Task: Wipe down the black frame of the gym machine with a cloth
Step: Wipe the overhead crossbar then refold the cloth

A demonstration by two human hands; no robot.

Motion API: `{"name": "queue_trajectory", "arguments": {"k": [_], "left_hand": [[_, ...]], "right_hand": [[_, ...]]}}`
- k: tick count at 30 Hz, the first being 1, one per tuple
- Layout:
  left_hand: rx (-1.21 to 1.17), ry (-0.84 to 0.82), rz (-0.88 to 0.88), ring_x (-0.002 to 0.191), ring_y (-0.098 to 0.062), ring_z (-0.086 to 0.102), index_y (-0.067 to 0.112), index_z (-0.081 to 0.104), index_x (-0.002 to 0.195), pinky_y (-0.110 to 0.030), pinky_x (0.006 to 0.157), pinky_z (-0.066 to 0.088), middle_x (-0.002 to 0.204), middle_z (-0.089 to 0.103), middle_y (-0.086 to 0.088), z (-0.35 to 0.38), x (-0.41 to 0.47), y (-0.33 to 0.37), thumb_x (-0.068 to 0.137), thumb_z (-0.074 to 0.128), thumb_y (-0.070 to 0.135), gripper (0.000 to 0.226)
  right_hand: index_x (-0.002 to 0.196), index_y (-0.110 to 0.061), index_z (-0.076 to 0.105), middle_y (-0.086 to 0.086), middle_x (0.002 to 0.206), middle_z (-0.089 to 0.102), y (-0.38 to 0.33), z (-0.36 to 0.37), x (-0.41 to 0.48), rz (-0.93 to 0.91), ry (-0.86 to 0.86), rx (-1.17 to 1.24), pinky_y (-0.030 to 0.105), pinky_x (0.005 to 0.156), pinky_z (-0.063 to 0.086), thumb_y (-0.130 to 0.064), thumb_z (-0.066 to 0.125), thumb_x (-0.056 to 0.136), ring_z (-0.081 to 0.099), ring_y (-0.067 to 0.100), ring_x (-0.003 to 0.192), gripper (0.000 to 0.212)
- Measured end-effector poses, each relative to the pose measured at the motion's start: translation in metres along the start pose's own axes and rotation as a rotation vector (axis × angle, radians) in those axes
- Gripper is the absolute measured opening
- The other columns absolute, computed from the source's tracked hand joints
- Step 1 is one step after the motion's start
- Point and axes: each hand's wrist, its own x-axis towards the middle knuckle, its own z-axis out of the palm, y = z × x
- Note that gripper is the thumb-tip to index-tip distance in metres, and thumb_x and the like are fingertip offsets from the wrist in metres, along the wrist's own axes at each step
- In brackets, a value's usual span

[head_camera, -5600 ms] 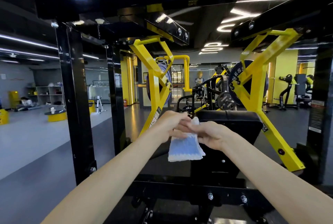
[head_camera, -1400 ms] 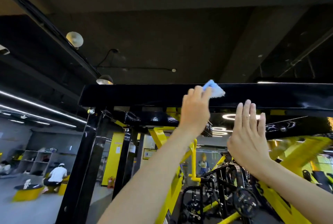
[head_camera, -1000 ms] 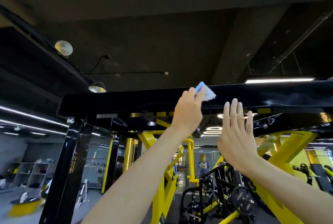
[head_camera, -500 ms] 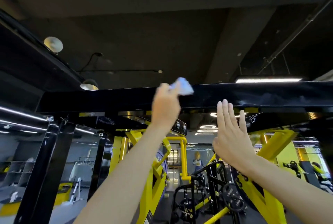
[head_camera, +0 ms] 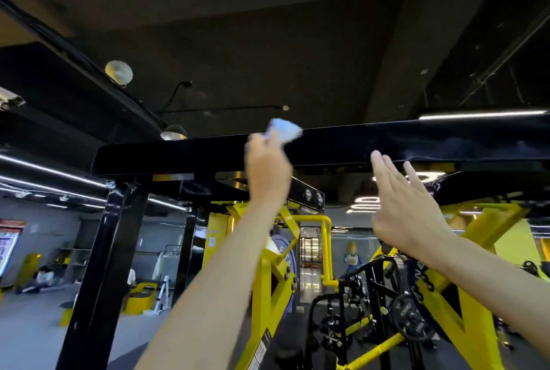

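A glossy black crossbeam (head_camera: 184,156) of the gym machine runs across the view above head height. My left hand (head_camera: 268,167) is raised to it and grips a small blue and white cloth (head_camera: 284,130), which sits at the beam's top edge; the hand and cloth are blurred by motion. My right hand (head_camera: 401,206) is held up to the right, just below the beam, fingers straight and together, holding nothing. A black upright post (head_camera: 104,265) carries the beam at the left.
Yellow lever arms (head_camera: 273,280) with weight plates (head_camera: 407,314) stand below and ahead. A second black post (head_camera: 190,244) is behind the first. People sit on the grey floor at far left (head_camera: 41,279). Ceiling lamps (head_camera: 119,72) hang above the beam.
My left hand has slid the cloth leftward along the top of the crossbeam. My right hand has stayed raised and open below the beam. The view has shifted slightly.
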Motion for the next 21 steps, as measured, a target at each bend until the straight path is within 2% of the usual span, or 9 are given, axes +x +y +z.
{"name": "queue_trajectory", "arguments": {"k": [2, 4, 8, 10, 12, 15, 16, 18, 21], "left_hand": [[-0.02, 0.12, -0.381, 0.096, -0.027, 0.047, 0.008, 0.048, 0.138, -0.024, 0.073, 0.036, 0.109, 0.048, -0.016, -0.007, 0.003, -0.025, 0.089, 0.043, -0.007, 0.051], [-0.034, 0.118, -0.491, 0.098, -0.022, 0.043, 0.005, 0.048, 0.136, -0.025, 0.076, 0.042, 0.113, 0.046, -0.015, -0.007, 0.002, -0.004, 0.089, 0.046, -0.009, 0.05], [-0.066, -0.155, 0.199, 0.081, -0.014, 0.039, 0.0, 0.047, 0.136, -0.02, 0.063, 0.034, 0.097, 0.049, -0.012, 0.0, -0.024, 0.043, 0.088, 0.052, -0.008, 0.049], [-0.044, -0.222, 0.344, 0.078, -0.015, 0.041, 0.002, 0.049, 0.135, -0.02, 0.063, 0.033, 0.093, 0.048, -0.011, -0.009, -0.013, 0.008, 0.09, 0.05, -0.006, 0.046], [0.036, -0.157, 0.106, 0.084, -0.023, 0.047, 0.005, 0.051, 0.132, -0.022, 0.067, 0.032, 0.096, 0.048, -0.013, -0.019, 0.002, -0.05, 0.088, 0.044, -0.007, 0.046], [-0.017, 0.067, -0.629, 0.107, -0.036, 0.045, 0.005, 0.047, 0.131, -0.032, 0.082, 0.039, 0.118, 0.046, -0.021, -0.035, 0.018, -0.108, 0.091, 0.038, 0.003, 0.04], [-0.058, 0.077, -0.739, 0.107, -0.035, 0.046, 0.002, 0.046, 0.127, -0.036, 0.087, 0.041, 0.119, 0.046, -0.019, -0.037, 0.018, -0.097, 0.094, 0.036, 0.01, 0.035], [-0.149, 0.003, -0.562, 0.085, -0.024, 0.047, -0.001, 0.046, 0.115, -0.035, 0.078, 0.044, 0.1, 0.048, -0.01, -0.034, 0.011, -0.049, 0.098, 0.035, 0.017, 0.028], [-0.214, -0.237, 0.037, 0.083, -0.022, 0.045, 0.001, 0.05, 0.123, -0.033, 0.072, 0.05, 0.102, 0.048, -0.014, -0.032, -0.014, -0.001, 0.095, 0.043, 0.003, 0.029]], "right_hand": [[0.149, -0.005, -0.019, 0.007, 0.162, -0.007, 0.002, -0.005, -0.002, -0.006, -0.014, -0.001, 0.034, 0.118, -0.011, -0.013, 0.051, 0.084, -0.008, 0.017, 0.149, 0.095], [0.149, -0.005, -0.017, 0.008, 0.162, -0.005, 0.0, -0.007, -0.002, 0.01, -0.01, 0.011, 0.034, 0.117, -0.01, -0.011, 0.051, 0.084, -0.006, 0.018, 0.149, 0.095], [0.151, -0.004, -0.008, 0.01, 0.162, 0.003, -0.013, 0.0, -0.001, 0.095, 0.027, 0.054, 0.034, 0.117, -0.008, -0.007, 0.053, 0.08, -0.002, 0.021, 0.149, 0.094], [0.152, -0.003, -0.006, 0.012, 0.161, 0.006, -0.02, 0.004, 0.001, 0.131, 0.046, 0.069, 0.035, 0.117, -0.006, -0.005, 0.053, 0.078, 0.0, 0.022, 0.149, 0.094], [0.152, -0.003, -0.004, 0.012, 0.161, 0.008, -0.022, 0.006, 0.003, 0.149, 0.047, 0.068, 0.035, 0.117, -0.005, -0.005, 0.053, 0.079, 0.002, 0.023, 0.149, 0.093], [0.152, -0.003, -0.002, 0.01, 0.161, 0.01, -0.018, 0.008, 0.004, 0.161, 0.044, 0.074, 0.036, 0.118, -0.002, -0.006, 0.054, 0.082, 0.003, 0.022, 0.149, 0.09], [0.152, -0.003, -0.002, 0.01, 0.161, 0.011, -0.017, 0.008, 0.004, 0.156, 0.046, 0.07, 0.036, 0.118, -0.002, -0.006, 0.054, 0.081, 0.003, 0.021, 0.149, 0.09], [0.152, -0.004, -0.001, 0.009, 0.161, 0.011, -0.017, 0.008, 0.004, 0.164, 0.056, 0.071, 0.034, 0.117, -0.003, -0.003, 0.055, 0.08, 0.004, 0.019, 0.149, 0.092], [0.153, -0.005, 0.0, 0.008, 0.161, 0.011, -0.02, 0.004, 0.003, 0.197, 0.063, 0.137, 0.032, 0.118, -0.003, -0.002, 0.055, 0.081, 0.005, 0.015, 0.148, 0.091]]}}
